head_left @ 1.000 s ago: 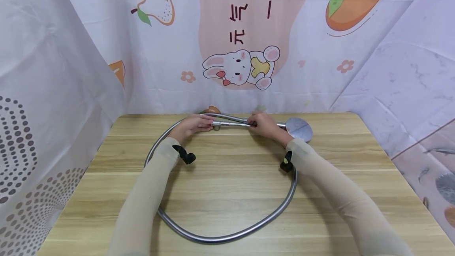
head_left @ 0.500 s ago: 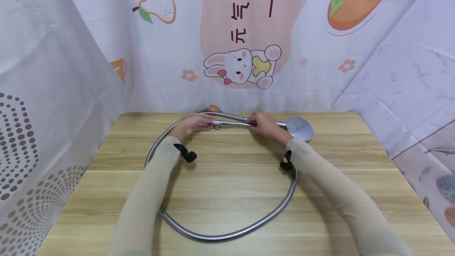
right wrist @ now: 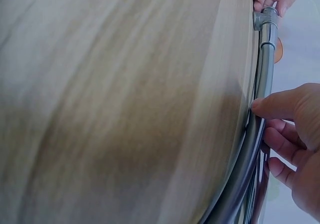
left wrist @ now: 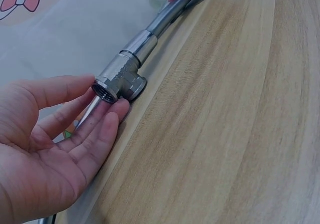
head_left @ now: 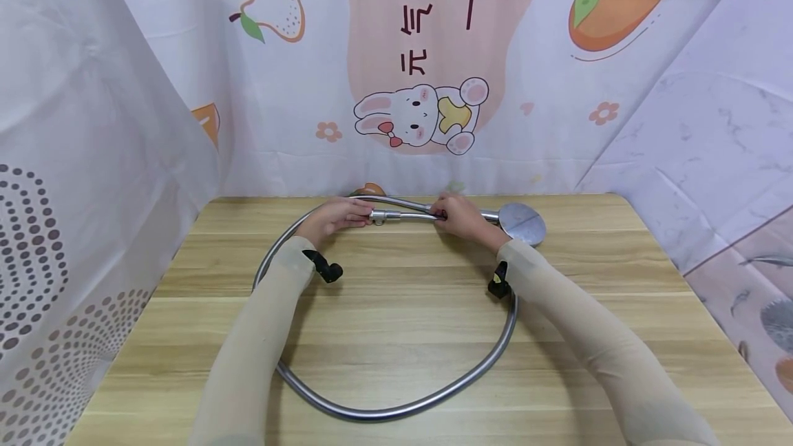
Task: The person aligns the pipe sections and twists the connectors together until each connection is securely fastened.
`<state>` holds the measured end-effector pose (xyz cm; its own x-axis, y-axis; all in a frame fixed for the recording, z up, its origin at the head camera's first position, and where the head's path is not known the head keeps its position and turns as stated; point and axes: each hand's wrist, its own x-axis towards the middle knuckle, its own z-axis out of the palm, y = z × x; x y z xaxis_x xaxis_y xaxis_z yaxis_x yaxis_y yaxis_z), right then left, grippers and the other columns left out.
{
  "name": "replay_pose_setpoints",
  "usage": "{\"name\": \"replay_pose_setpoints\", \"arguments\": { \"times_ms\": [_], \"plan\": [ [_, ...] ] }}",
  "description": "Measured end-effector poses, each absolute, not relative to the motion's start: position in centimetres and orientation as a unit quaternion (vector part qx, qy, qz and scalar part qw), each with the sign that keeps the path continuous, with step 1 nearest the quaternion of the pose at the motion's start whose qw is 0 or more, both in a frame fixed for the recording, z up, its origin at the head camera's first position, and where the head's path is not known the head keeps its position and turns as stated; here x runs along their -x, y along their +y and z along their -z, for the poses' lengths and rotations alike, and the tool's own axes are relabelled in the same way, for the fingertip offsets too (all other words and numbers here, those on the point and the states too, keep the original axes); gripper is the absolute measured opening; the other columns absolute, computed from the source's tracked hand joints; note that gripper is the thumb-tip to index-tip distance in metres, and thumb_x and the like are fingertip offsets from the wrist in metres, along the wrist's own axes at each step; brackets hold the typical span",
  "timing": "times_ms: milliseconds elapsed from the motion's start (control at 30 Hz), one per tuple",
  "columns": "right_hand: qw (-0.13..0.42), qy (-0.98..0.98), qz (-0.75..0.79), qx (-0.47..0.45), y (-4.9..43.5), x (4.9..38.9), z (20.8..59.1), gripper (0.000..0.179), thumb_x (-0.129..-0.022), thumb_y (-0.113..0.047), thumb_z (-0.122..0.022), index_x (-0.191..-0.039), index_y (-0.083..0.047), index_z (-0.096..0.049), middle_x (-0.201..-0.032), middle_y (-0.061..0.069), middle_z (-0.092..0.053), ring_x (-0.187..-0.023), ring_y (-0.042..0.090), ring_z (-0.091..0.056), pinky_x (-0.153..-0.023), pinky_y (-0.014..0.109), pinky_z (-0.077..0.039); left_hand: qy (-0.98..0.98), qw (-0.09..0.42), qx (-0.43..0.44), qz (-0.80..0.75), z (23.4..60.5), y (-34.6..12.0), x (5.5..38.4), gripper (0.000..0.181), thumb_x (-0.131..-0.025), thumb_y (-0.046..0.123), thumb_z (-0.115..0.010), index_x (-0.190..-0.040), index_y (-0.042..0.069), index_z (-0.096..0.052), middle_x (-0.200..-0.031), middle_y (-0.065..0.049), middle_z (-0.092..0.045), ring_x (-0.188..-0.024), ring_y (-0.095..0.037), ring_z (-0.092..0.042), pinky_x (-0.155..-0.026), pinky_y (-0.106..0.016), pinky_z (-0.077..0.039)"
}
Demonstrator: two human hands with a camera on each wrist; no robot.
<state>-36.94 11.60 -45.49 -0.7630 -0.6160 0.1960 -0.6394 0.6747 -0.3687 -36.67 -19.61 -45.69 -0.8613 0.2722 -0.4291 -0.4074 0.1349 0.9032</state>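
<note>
A silver metal shower hose [head_left: 370,416] lies in a wide loop on the wooden table. One end carries a metal tee fitting [left wrist: 119,77], whose threaded opening faces my left hand [head_left: 334,217]. That hand pinches the fitting's open end between thumb and fingers, as the left wrist view shows. Farther along, my right hand [head_left: 461,217] pinches the hose just behind the fitting, thumb on one side and fingers on the other. Right beside this hand lies a round, flat shower head [head_left: 522,224]; its handle is partly hidden behind the hand.
The wooden table [head_left: 396,322] ends at a back edge close behind both hands. A printed curtain [head_left: 285,102] hangs there, with more cloth at either side. Each sleeve has a black strap mount [head_left: 323,268] at the wrist.
</note>
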Motion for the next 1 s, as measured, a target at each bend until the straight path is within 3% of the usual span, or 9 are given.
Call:
{"name": "replay_pose_setpoints", "arguments": {
  "times_ms": [400, 733, 1000],
  "plan": [
    [0.023, -0.913, -0.216, -0.344, 11.68, 36.85, 45.45, 0.019, -0.086, -0.001, -0.076, -0.104, 0.0, -0.077, -0.098, 0.013, -0.069, -0.085, 0.022, -0.059, -0.076, 0.038, -0.053, 0.714, 0.263, 0.04, -0.648, 45.5, -19.87, 36.4, 0.042, -0.102, 0.004, -0.059, -0.142, -0.006, -0.053, -0.092, 0.005, -0.074, -0.09, -0.009, -0.071, -0.087, -0.024, -0.056],
    [0.02, -0.911, -0.222, -0.347, 11.62, 36.77, 45.29, 0.023, -0.085, -0.001, -0.075, -0.107, 0.0, -0.076, -0.104, 0.014, -0.07, -0.095, 0.027, -0.065, -0.084, 0.043, -0.055, 0.721, 0.267, 0.042, -0.637, 45.6, -20.22, 36.41, 0.042, -0.103, 0.009, -0.058, -0.142, -0.004, -0.054, -0.095, 0.004, -0.074, -0.09, -0.009, -0.071, -0.085, -0.023, -0.056],
    [0.017, -0.911, -0.227, -0.344, 11.64, 36.97, 45.42, 0.026, -0.084, -0.001, -0.074, -0.11, -0.001, -0.076, -0.097, 0.012, -0.068, -0.089, 0.024, -0.062, -0.079, 0.04, -0.054, 0.719, 0.26, 0.044, -0.643, 45.44, -20.31, 36.06, 0.042, -0.103, 0.01, -0.059, -0.142, -0.004, -0.054, -0.1, 0.002, -0.073, -0.092, -0.008, -0.07, -0.085, -0.023, -0.056]
  ]
}}
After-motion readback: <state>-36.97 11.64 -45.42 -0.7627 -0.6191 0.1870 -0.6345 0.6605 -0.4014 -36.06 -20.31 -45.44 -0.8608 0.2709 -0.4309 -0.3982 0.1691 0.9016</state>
